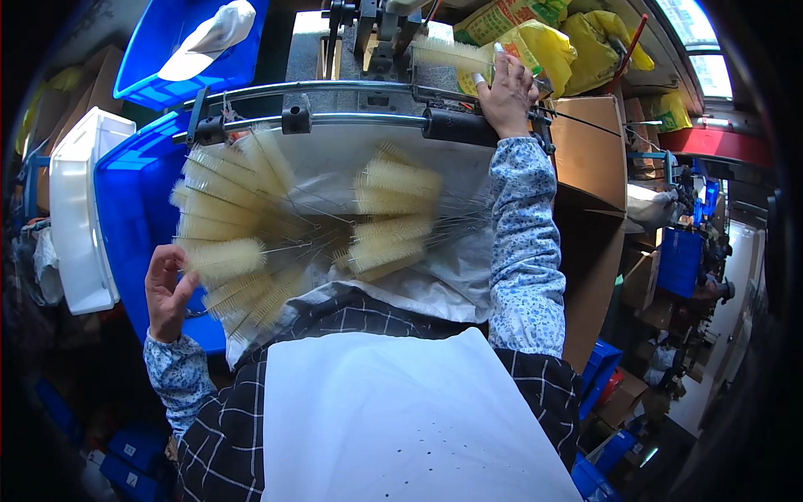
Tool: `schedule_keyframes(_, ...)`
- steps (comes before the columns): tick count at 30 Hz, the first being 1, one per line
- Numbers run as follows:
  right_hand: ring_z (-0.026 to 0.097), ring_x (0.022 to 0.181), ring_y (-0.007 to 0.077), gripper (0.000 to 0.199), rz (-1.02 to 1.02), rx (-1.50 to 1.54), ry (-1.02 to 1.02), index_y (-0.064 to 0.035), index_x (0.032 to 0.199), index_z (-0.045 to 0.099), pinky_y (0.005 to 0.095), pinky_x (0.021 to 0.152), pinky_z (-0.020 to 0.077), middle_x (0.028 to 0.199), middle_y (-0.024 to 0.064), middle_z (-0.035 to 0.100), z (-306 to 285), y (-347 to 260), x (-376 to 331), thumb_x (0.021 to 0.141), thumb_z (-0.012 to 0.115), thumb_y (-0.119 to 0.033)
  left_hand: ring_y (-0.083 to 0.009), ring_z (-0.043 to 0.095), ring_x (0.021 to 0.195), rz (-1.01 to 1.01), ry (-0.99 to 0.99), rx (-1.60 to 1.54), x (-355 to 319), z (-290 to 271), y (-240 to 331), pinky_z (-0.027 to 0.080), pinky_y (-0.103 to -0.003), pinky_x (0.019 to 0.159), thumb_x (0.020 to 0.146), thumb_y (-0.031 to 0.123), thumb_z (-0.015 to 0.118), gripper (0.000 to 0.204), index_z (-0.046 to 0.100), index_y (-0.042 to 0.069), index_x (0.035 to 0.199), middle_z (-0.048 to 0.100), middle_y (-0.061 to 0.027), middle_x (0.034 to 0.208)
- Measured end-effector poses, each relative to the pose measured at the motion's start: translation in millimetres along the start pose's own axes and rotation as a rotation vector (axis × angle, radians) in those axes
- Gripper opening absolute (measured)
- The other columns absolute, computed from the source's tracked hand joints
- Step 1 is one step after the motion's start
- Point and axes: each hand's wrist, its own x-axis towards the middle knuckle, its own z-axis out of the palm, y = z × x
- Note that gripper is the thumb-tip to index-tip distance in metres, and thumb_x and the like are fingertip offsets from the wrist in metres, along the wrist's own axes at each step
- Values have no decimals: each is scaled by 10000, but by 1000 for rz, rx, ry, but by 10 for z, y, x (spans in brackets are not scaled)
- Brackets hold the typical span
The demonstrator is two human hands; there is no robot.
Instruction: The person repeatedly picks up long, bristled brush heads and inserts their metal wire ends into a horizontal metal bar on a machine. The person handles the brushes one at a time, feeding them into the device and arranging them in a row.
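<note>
Cylindrical cream-bristled, wire-stemmed brushes beneath a metal rail

The left hand, left of centre, half curls at one brush's bristled end; whether it grips cannot be told. The right hand, upper right of centre, has thumb and forefinger apart at another brush's end, its hold likewise unclear. Two clusters fill the centre, a bare strip of pale grey sheet parting their upper portions. A blue plastic bin edges the left hand; a brown cardboard box flanks the right sleeve.

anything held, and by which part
Cannot be told: left hand at the left end of one brush, right hand at the right end of another brush.
</note>
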Motion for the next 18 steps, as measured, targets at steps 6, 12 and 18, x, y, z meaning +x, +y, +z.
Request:
schedule_keyframes(6,458,1060,266,452,174,58,-77,-117,1174,503,458,875,304,1086,86,552,-41,27,-56,758,560,-284,-95,405,704,247,178,4,24,-22,218,342,-226,625,723,128,548,266,440,52,954,419,-12,761)
schedule_keyframes(12,556,937,273,325,181,256,-2,-84,1049,587,422,788,398,986,100,602,15,-68,-15,754,554,-217,-99,373,639,322,290,-185,67,-1,389,310,-225,569,705,201,540,298,403,47,920,358,-18,712)
schedule_keyframes(18,559,934,273,318,181,269,-7,-78,1036,595,437,770,401,981,104,601,65,-232,5,744,559,-199,-106,387,698,349,208,-286,20,-41,424,327,-229,608,736,188,561,314,393,53,964,345,-18,781)
